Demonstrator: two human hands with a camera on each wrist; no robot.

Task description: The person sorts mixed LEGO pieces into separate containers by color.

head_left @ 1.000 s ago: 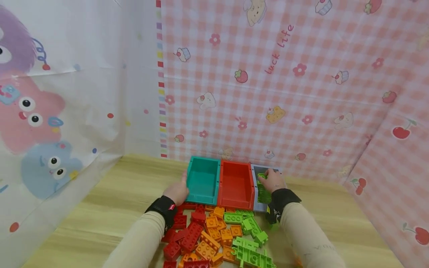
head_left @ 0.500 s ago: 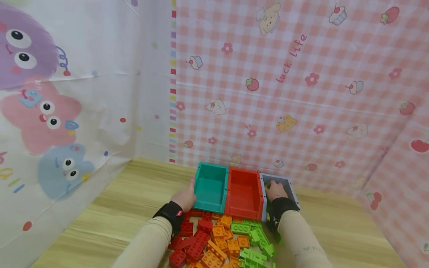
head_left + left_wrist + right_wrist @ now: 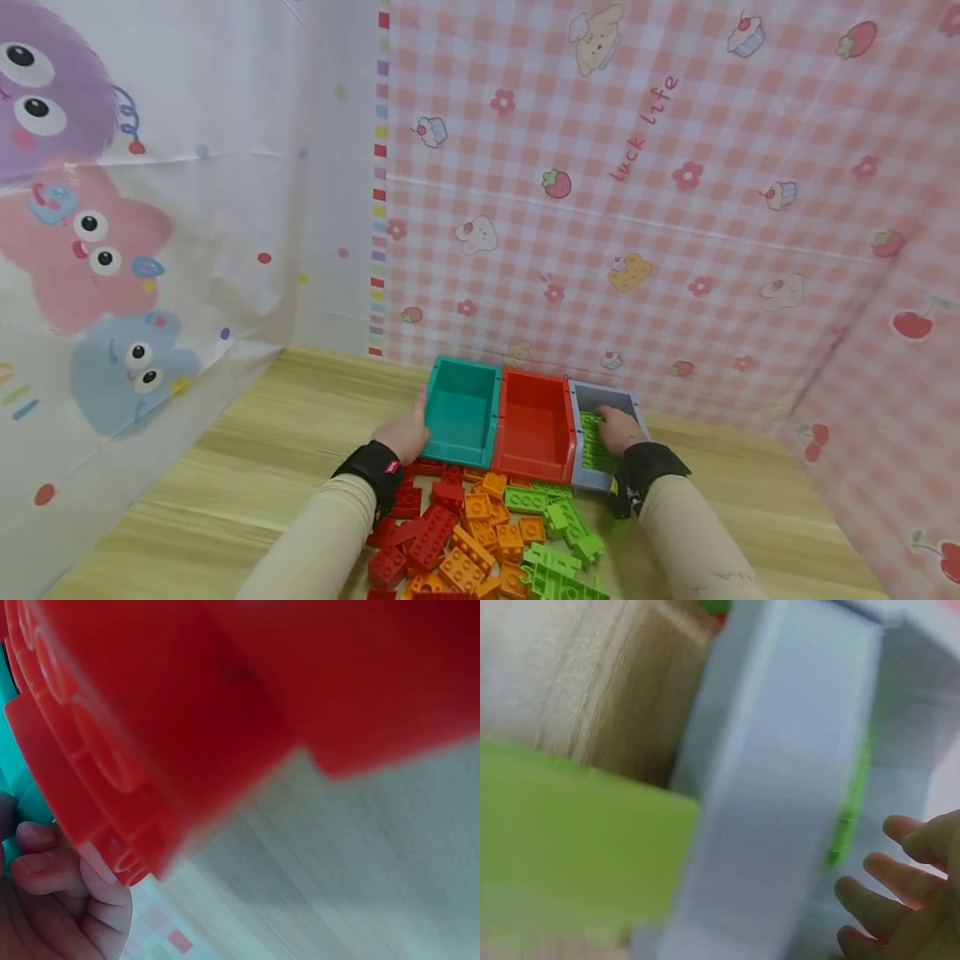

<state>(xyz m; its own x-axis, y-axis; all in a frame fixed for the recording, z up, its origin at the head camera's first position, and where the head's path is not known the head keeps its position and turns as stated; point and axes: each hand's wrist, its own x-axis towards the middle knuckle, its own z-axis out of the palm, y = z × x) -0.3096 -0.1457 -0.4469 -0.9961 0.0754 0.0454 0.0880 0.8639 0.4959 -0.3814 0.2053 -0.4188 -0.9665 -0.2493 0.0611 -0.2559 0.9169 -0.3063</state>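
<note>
At the outer left side of the teal bin (image 3: 459, 417), my left hand (image 3: 403, 435) grips the wall; its curled fingers (image 3: 45, 870) touch teal plastic in the left wrist view. My right hand (image 3: 621, 430) is inside the grey bin (image 3: 592, 479), at its right side. Its fingers are spread and hold nothing in the right wrist view. A long green piece (image 3: 597, 443) lies along the left part of that bin, left of the fingers. The right palm is hidden in the head view.
Between the teal and grey bins stands a red bin (image 3: 531, 425). In front lie several red bricks (image 3: 431, 535), orange bricks (image 3: 461, 565) and green bricks (image 3: 527, 500). A checked cloth (image 3: 480, 158) hangs behind the bins.
My right hand has let go of the green piece, which now lies in the grey bin, and has shifted to its right side. My left hand remains at the teal bin.
</note>
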